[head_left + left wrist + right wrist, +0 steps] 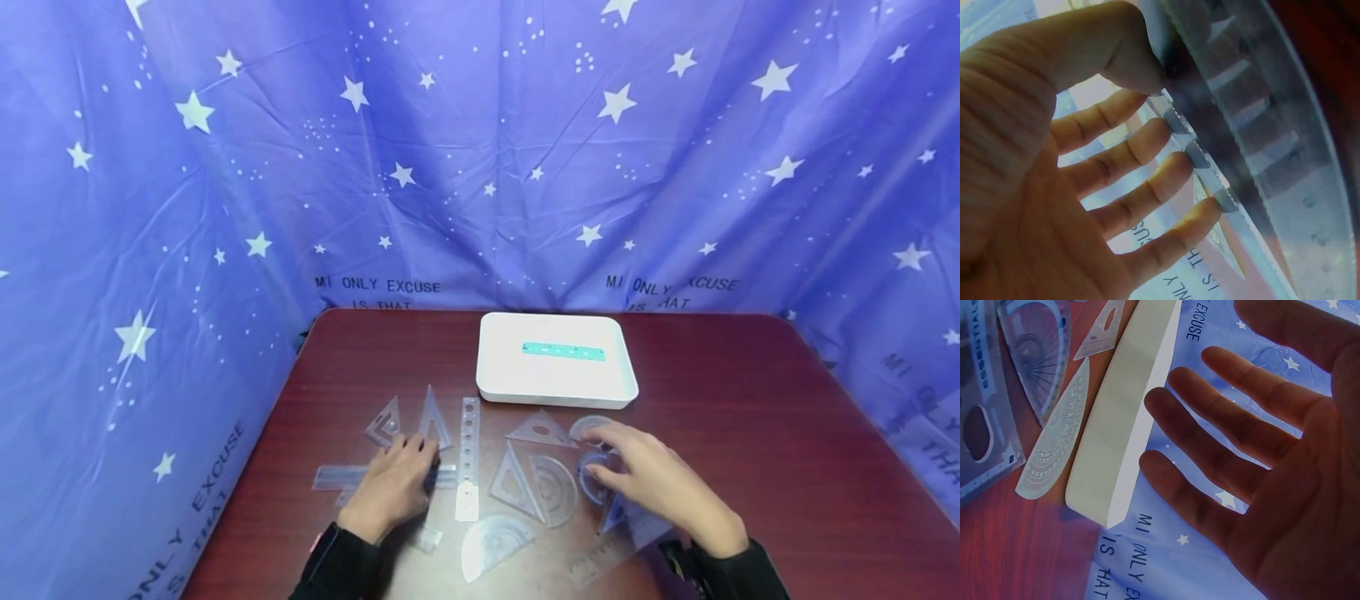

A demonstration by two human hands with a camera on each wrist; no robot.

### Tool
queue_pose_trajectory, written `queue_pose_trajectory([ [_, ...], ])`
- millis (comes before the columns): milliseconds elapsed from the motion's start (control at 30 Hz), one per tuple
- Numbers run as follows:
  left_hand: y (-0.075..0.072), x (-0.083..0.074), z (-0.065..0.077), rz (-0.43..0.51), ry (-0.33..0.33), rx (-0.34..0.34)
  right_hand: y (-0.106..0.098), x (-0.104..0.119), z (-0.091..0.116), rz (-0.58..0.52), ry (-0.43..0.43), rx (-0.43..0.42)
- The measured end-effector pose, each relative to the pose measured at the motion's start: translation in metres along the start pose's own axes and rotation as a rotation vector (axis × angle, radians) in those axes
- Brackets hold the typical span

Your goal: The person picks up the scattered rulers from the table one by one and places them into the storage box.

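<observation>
My left hand (393,487) reaches down over a clear ruler (333,477) lying crosswise at the left of the table. In the left wrist view its fingers are spread and gently bent, fingertips right at the edge of a clear ruler (1254,234); nothing is gripped. Two small clear set squares (385,423) lie just beyond that hand. My right hand (652,471) hovers with loose, parted fingers over a clear protractor (588,427) and a bluish protractor (588,479). In the right wrist view the palm (1300,494) holds nothing.
A white tray (555,399) with a teal ruler (562,351) in it stands at the back. Between the hands lie an upright clear ruler (468,450), set squares (516,483) and protractors (555,492). Another ruler (600,560) lies near the right sleeve. A star-patterned curtain (480,167) surrounds the table.
</observation>
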State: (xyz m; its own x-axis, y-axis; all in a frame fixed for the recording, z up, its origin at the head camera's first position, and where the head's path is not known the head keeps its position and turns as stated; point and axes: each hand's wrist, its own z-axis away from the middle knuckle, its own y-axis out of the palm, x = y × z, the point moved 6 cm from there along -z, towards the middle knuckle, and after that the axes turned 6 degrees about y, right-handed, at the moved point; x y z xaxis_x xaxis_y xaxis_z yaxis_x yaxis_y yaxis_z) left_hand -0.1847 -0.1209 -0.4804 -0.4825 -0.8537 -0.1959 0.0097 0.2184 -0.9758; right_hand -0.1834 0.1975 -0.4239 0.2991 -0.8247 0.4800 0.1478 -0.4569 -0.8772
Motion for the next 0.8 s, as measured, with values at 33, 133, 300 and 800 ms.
queue_pose_trajectory([
  [33, 0.0, 0.0, -0.001, -0.013, 0.011, -0.002, 0.001, -0.001, 0.001, -0.002, 0.003, 0.001],
  [133, 0.0, 0.001, -0.004, -0.039, 0.022, 0.01, 0.002, -0.002, 0.003, -0.01, 0.006, 0.003],
  [300, -0.001, 0.001, -0.005, -0.084, 0.023, 0.013, -0.001, -0.003, 0.006, -0.009, -0.013, -0.022],
  [800, -0.066, -0.024, -0.015, -0.076, 0.15, -0.425, -0.006, 0.016, 0.004, -0.051, -0.072, -0.097],
])
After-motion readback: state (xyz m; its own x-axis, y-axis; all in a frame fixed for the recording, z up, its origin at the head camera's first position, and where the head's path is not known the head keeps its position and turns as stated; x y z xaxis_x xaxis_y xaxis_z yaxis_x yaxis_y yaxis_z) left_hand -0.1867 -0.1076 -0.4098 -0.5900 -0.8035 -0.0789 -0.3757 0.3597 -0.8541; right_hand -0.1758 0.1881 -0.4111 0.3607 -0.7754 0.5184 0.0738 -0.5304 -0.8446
